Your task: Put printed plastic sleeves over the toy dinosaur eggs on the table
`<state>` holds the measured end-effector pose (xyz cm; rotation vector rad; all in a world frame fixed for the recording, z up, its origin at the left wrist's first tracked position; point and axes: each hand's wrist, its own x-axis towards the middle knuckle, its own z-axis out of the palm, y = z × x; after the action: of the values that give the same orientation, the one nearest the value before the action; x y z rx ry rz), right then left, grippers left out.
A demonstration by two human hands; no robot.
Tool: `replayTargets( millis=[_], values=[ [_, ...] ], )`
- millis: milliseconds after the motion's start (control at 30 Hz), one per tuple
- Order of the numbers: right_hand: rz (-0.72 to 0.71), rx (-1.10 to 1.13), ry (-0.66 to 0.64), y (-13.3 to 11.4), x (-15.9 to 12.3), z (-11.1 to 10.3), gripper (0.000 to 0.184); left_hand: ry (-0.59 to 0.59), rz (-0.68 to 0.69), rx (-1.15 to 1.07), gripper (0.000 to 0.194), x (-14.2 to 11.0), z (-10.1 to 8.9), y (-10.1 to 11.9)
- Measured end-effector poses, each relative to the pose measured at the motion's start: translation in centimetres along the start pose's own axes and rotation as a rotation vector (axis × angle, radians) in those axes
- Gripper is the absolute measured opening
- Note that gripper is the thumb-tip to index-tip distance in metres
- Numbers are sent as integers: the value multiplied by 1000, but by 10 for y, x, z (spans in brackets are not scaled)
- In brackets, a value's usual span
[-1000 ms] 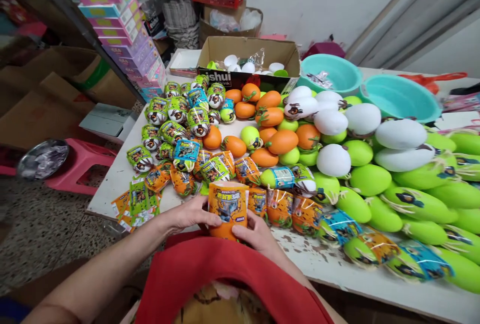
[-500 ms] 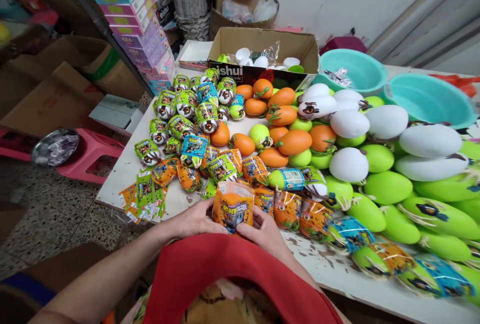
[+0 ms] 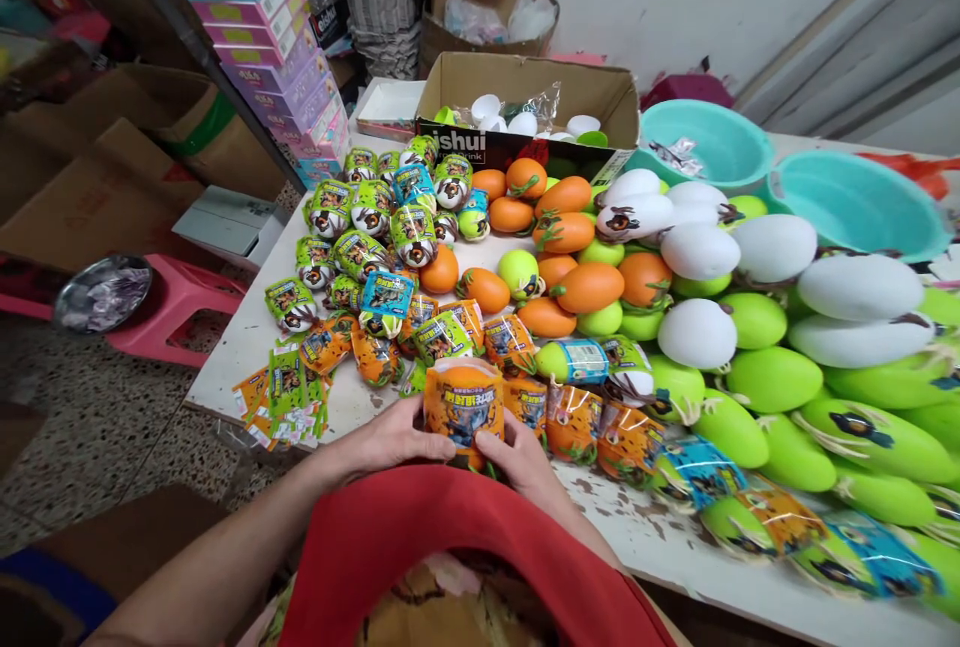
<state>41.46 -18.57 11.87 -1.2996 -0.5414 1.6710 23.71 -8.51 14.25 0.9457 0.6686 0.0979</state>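
Between my two hands, at the table's front edge, is an orange toy egg (image 3: 464,401) with a printed orange plastic sleeve around it. My left hand (image 3: 401,439) grips its left side, thumb on the front. The right side is held by my right hand (image 3: 515,454), its thumb pressed on the sleeve's lower front. Just right of it stands a row of sleeved orange eggs (image 3: 574,421). Behind lies a green-sleeved egg (image 3: 444,338). To the left is a pile of flat printed sleeves (image 3: 287,392). The fingers behind the held egg are hidden.
Wrapped eggs (image 3: 371,207) heap at the table's left; bare orange (image 3: 592,285), white (image 3: 699,332) and green eggs (image 3: 775,378) fill the right. Behind stand a cardboard box (image 3: 525,77) with half shells and two turquoise basins (image 3: 855,202). Stacked boxes (image 3: 259,77) rise back left.
The sleeve has come down over the orange egg: its clear top edge stood above the egg and now sits around it. Both hands stay at its sides.
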Motion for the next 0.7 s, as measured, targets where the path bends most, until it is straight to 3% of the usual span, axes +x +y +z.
replayTargets(
  millis=[100, 267, 400, 533, 600, 700],
  values=[
    [35, -51, 6, 7, 1, -3, 61, -4, -10, -15, 77, 0, -3, 1],
    [65, -75, 35, 5, -4, -1, 66, 44, 4, -28, 70, 0, -6, -14],
    [-44, 3, 9, -11, 5, 7, 64, 142, 123, -88, 70, 14, -1, -18],
    [-120, -46, 78, -41, 40, -1, 57, 304, 180, -42, 69, 26, -4, -4],
    [-160, -150, 193, -63, 69, -16, 55, 483, 200, -11, 66, 21, -26, 5],
    [-226, -399, 430, -99, 125, -48, 57, 916, 279, 67, 54, -7, -93, 10]
  ],
)
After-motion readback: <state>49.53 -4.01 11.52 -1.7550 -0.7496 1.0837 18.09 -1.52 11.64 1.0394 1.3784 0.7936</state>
